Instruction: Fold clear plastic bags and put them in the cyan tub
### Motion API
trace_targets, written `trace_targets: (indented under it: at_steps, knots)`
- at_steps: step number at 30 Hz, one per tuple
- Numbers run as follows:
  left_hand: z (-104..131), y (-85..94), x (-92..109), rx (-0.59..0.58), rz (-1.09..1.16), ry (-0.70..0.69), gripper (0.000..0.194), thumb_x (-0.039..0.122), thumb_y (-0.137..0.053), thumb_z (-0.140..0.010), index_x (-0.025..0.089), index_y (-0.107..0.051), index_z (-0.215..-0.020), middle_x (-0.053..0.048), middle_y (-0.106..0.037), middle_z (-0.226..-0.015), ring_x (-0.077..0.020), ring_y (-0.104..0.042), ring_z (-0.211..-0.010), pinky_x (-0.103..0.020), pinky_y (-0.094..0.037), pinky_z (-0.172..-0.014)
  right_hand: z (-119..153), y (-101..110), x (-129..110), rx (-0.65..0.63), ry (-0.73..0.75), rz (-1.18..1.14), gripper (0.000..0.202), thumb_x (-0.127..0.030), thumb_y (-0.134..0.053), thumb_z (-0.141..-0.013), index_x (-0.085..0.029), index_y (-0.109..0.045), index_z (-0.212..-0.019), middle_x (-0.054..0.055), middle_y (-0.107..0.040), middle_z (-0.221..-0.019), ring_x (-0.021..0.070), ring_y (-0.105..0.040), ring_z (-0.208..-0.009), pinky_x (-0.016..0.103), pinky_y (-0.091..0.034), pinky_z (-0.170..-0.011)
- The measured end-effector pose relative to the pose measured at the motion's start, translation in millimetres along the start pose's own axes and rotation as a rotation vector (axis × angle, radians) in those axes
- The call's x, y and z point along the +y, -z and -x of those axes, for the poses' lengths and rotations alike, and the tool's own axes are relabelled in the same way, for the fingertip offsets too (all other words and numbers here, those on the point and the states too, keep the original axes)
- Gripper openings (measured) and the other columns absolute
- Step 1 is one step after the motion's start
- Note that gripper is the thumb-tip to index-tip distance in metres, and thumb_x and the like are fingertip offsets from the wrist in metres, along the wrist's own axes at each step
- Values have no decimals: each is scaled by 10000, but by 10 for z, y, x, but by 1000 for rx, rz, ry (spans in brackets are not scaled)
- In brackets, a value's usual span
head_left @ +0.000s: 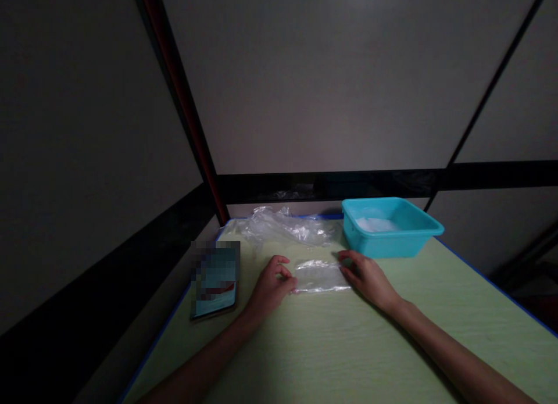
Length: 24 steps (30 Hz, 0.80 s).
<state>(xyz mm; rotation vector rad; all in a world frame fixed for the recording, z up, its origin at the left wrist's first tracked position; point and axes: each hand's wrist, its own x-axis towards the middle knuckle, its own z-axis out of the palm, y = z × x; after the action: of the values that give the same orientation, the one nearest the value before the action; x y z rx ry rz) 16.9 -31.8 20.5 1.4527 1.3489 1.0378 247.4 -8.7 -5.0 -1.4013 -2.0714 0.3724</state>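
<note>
A clear plastic bag, folded into a flat strip, lies on the table between my hands. At its left end is my left hand, the fingers curled and the thumb pinching the near corner. My right hand grips the right end with bent fingers, and it covers that edge of the strip. Farther back rests a crumpled heap of clear plastic bags, apart from both hands.
Behind my right hand, a turquoise plastic basin stands with something white and flat inside. To the left, a phone or tablet lies near the edge of the pale green table. Panelled walls rise behind and on the left.
</note>
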Motion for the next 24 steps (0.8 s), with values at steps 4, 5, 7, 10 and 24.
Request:
trace_targets:
  at_steps: [4, 5, 7, 10, 24]
  knots:
    - [-4, 19, -1, -9, 5, -1, 369, 149, -590, -568, 184, -402, -883, 91, -491, -617, -95, -565, -486, -168, -377, -431, 2, -18, 12, 5, 12, 18, 277, -188, -440, -758, -163, -524, -1021, 73, -603, -984, 183, -573, -769, 286, -443, -662]
    - [-9, 34, -8, -26, 9, -4, 401, 139, -605, -551, 185, -401, -893, 92, -494, -621, -94, -566, -487, -169, -383, -443, 3, -18, 11, 6, 12, 20, 275, -188, -440, -757, -165, -523, -1018, 73, -602, -986, 183, -573, -770, 287, -442, -664]
    - [-25, 80, -30, -70, 24, -10, 467, 127, -625, -530, 187, -392, -929, 92, -500, -634, -99, -579, -500, -170, -390, -455, 5, -15, 4, 6, 10, 25, 272, -189, -438, -758, -170, -518, -1017, 73, -602, -983, 183, -573, -768, 286, -441, -664]
    - [-55, 164, -69, -116, 29, -25, 533, 122, -637, -526, 191, -376, -986, 83, -513, -656, -116, -604, -531, -173, -402, -469, 9, -7, -10, 11, 15, 31, 265, -193, -432, -762, -166, -517, -1011, 78, -602, -978, 187, -573, -776, 286, -438, -661]
    - [-104, 249, -96, -129, 16, -39, 564, 112, -631, -533, 186, -380, -1033, 77, -513, -648, -88, -572, -508, -157, -374, -458, 8, 1, -28, 11, 11, 23, 275, -181, -433, -757, -167, -518, -1017, 76, -598, -982, 186, -569, -769, 297, -437, -682]
